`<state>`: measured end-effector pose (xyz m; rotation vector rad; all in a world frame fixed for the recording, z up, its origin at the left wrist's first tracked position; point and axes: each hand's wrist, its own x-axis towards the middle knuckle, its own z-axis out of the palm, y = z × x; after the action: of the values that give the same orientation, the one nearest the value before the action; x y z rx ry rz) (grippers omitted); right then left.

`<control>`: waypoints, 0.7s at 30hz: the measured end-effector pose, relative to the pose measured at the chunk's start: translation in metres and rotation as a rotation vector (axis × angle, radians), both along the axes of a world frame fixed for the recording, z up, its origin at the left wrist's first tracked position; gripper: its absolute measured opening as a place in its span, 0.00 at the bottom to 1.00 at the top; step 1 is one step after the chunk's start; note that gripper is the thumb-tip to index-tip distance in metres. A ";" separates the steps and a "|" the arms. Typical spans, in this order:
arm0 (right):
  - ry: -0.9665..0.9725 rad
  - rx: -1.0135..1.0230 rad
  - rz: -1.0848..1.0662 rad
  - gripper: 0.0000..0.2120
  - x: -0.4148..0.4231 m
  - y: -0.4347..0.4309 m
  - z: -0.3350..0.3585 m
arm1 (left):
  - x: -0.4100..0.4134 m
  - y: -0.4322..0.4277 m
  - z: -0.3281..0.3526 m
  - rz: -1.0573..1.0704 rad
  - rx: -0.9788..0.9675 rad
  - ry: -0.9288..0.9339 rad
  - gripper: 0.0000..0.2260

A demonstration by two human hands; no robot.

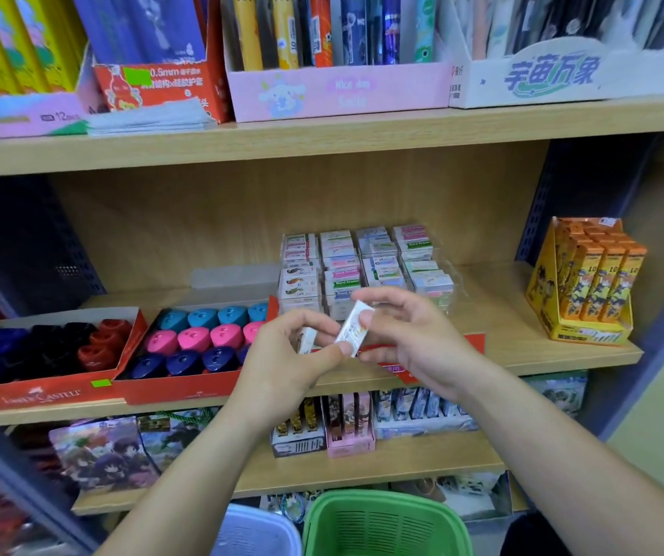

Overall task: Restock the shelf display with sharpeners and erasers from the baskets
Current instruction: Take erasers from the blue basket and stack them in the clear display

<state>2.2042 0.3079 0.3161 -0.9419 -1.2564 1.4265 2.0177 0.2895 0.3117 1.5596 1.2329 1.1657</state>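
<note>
Both hands meet in front of the middle shelf. My right hand pinches a white wrapped eraser between thumb and fingers, tilted on end. My left hand curls round a second white eraser, its thumb touching the lower end of the first. Right behind them, stacked erasers fill a clear display case on the shelf. To the left, a red tray holds rows of teal, pink and blue sharpeners. A green basket and a pale blue basket stand on the floor below.
Another red tray with dark and red sharpeners sits at the shelf's far left. An orange display box stands at the right. Boxes of pens line the upper shelf. Card packs fill the lower shelf.
</note>
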 end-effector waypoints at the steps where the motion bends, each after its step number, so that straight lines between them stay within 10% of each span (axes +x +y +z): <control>1: 0.033 -0.017 -0.014 0.13 -0.001 -0.003 -0.005 | 0.001 -0.002 -0.001 -0.006 -0.003 -0.002 0.08; 21: -0.191 -0.059 0.027 0.09 -0.004 -0.015 -0.026 | -0.025 -0.016 -0.026 0.084 -0.001 0.049 0.09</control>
<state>2.2006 0.2929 0.2905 -1.1262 -1.3769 1.4274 1.9929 0.2733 0.2862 1.5571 1.3415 1.1860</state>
